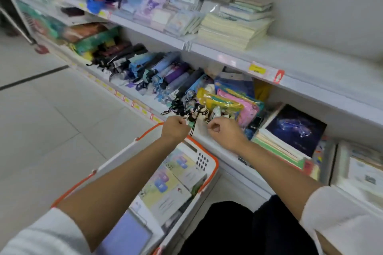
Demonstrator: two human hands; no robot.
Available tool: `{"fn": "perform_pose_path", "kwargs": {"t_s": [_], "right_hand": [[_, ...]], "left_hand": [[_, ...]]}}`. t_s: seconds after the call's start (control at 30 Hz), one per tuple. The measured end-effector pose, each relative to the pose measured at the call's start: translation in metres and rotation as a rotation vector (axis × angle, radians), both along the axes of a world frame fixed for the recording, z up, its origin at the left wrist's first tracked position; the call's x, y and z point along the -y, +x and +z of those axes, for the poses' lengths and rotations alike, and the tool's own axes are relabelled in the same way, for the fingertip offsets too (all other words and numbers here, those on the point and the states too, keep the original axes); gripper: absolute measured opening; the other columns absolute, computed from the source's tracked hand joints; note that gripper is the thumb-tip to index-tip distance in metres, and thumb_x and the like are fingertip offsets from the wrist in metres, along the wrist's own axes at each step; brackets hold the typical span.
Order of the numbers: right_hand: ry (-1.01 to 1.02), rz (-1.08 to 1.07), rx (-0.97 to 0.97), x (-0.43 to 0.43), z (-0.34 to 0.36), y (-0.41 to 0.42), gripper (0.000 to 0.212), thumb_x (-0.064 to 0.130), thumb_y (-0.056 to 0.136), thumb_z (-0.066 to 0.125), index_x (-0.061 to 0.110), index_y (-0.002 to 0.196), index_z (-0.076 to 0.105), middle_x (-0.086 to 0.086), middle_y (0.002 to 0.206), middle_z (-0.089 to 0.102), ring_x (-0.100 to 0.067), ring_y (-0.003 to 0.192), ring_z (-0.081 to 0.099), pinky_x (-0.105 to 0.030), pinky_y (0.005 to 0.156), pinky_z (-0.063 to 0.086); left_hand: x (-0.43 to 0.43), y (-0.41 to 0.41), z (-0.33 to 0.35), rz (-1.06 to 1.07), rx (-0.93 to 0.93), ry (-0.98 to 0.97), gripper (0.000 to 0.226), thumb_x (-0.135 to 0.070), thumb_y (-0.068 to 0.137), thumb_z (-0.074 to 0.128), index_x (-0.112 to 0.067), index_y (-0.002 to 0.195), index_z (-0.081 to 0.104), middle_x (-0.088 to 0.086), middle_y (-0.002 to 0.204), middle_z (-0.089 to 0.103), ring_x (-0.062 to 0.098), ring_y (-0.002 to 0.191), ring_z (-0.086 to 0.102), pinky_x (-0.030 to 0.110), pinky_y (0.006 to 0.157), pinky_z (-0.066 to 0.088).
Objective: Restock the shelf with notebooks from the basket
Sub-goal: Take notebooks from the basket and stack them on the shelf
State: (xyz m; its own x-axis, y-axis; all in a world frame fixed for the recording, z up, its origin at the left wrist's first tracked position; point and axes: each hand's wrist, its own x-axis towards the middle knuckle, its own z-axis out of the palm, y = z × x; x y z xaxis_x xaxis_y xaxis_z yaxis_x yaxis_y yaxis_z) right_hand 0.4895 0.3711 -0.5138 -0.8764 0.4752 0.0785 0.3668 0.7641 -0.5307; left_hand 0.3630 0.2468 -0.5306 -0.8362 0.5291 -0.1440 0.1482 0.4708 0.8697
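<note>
A white basket with orange rim and handles stands on the floor below my arms, holding several notebooks with pastel covers. Both arms reach over it to the front edge of the middle shelf. My left hand is curled into a fist, and a black umbrella strap hangs just beside its knuckles. My right hand is curled too, with nothing seen in it. To its right, a stack of notebooks topped by a dark constellation cover lies on that shelf.
Folded umbrellas and coloured pouches fill the middle shelf ahead of my hands. The upper shelf carries stacks of pale notebooks and has bare room to the right. Tiled floor lies at the left.
</note>
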Motion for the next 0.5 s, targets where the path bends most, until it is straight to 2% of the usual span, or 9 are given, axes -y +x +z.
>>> {"fn": "perform_pose_path", "kwargs": {"t_s": [0.17, 0.27, 0.3, 0.37, 0.5], "right_hand": [[-0.191, 0.048, 0.110, 0.037, -0.051, -0.030, 0.013, 0.018, 0.088, 0.062, 0.011, 0.096, 0.070, -0.003, 0.095, 0.068, -0.022, 0.080, 0.062, -0.040, 0.073, 0.054], [-0.311, -0.012, 0.174, 0.057, -0.086, -0.037, 0.013, 0.019, 0.087, 0.062, 0.014, 0.097, 0.069, 0.006, 0.105, 0.065, -0.023, 0.083, 0.064, -0.032, 0.072, 0.051], [-0.331, -0.029, 0.197, 0.064, -0.099, -0.037, 0.013, 0.020, 0.088, 0.062, 0.014, 0.098, 0.068, 0.004, 0.107, 0.065, -0.022, 0.086, 0.063, -0.031, 0.074, 0.049], [-0.342, -0.039, 0.265, 0.077, -0.123, -0.034, 0.017, 0.021, 0.088, 0.062, 0.015, 0.103, 0.067, -0.003, 0.112, 0.066, -0.020, 0.094, 0.061, -0.030, 0.081, 0.049], [-0.297, -0.009, 0.497, 0.089, -0.159, -0.026, 0.043, 0.025, 0.092, 0.058, 0.014, 0.132, 0.053, -0.006, 0.139, 0.051, -0.025, 0.122, 0.052, -0.035, 0.100, 0.043]], "left_hand": [[0.054, -0.026, -0.049, 0.183, 0.138, -0.059, 0.036, 0.006, 0.075, 0.057, -0.015, 0.053, 0.039, 0.003, 0.056, 0.039, 0.022, 0.056, 0.038, 0.028, 0.058, 0.034], [0.083, -0.031, -0.079, 0.277, 0.178, -0.108, 0.038, 0.006, 0.074, 0.057, -0.016, 0.051, 0.035, 0.004, 0.057, 0.035, 0.022, 0.056, 0.034, 0.030, 0.059, 0.031], [0.092, -0.031, -0.089, 0.300, 0.197, -0.128, 0.038, 0.005, 0.074, 0.057, -0.016, 0.052, 0.034, 0.004, 0.057, 0.034, 0.022, 0.057, 0.033, 0.031, 0.059, 0.030], [0.112, -0.030, -0.108, 0.342, 0.237, -0.171, 0.035, 0.003, 0.075, 0.057, -0.014, 0.055, 0.035, 0.006, 0.057, 0.034, 0.021, 0.058, 0.032, 0.032, 0.059, 0.029], [0.150, -0.025, -0.142, 0.430, 0.361, -0.246, 0.026, -0.003, 0.079, 0.064, -0.008, 0.059, 0.049, 0.008, 0.056, 0.045, 0.023, 0.053, 0.039, 0.026, 0.053, 0.033]]}}
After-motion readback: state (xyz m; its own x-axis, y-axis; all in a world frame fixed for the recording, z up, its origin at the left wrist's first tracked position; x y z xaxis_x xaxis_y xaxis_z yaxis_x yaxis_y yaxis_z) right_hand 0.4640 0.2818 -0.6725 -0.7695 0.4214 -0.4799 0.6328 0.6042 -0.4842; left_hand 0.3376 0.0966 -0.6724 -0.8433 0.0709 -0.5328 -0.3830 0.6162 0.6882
